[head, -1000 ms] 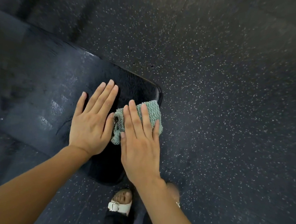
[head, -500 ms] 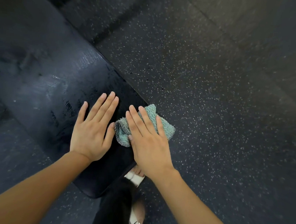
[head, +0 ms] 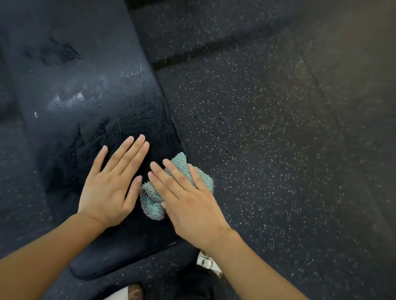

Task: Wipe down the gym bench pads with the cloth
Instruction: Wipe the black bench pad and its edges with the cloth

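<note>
A long black bench pad (head: 80, 91) runs from the upper left down to the lower middle, with wet streaks on its surface. A crumpled teal cloth (head: 153, 200) lies at the pad's right edge, partly hanging over it. My right hand (head: 189, 202) presses flat on the cloth with straight fingers, covering its middle. My left hand (head: 114, 181) rests flat on the pad just left of the cloth, fingers straight and together.
Dark speckled rubber flooring (head: 273, 154) surrounds the bench on the right and top. My feet in white sandals (head: 206, 264) show below the pad's near end, close to its lower edge.
The view has turned, so the pad now runs more steeply up the frame. My right hand and the cloth have slid along the pad's right edge; my left hand stays flat beside it.
</note>
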A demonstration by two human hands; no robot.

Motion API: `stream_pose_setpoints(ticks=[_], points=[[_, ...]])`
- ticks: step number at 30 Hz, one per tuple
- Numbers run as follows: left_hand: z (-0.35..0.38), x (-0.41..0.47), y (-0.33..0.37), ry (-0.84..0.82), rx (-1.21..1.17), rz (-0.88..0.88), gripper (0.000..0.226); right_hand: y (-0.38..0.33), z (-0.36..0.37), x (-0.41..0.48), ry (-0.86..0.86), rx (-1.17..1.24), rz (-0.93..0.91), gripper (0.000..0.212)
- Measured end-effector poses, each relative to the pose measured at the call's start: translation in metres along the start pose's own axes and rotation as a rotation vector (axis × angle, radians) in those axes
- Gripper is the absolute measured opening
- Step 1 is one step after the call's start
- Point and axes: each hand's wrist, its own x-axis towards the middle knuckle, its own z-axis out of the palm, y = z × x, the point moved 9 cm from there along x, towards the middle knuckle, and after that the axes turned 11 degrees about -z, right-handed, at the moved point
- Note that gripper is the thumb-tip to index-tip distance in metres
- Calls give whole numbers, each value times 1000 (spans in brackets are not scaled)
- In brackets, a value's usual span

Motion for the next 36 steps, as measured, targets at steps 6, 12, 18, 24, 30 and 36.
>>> stream_pose_setpoints(ticks=[6,12,18,24,30,36], points=[[-1,2,-5,21,6,-157,62,3,-7,-9,15,55,-76,57],[-2,2,-2,35,21,-218,61,12,1,-7,-43,12,-200,55],[0,2,5,62,7,-332,59,14,1,-4,-38,13,-228,55],[2,3,11,83,-9,-432,58,23,1,-4,-7,36,-322,53],[1,3,19,101,-10,-513,57,36,-2,-1,-5,86,-433,53],[0,3,23,110,-17,-571,58,45,-2,2,-13,165,-533,54]])
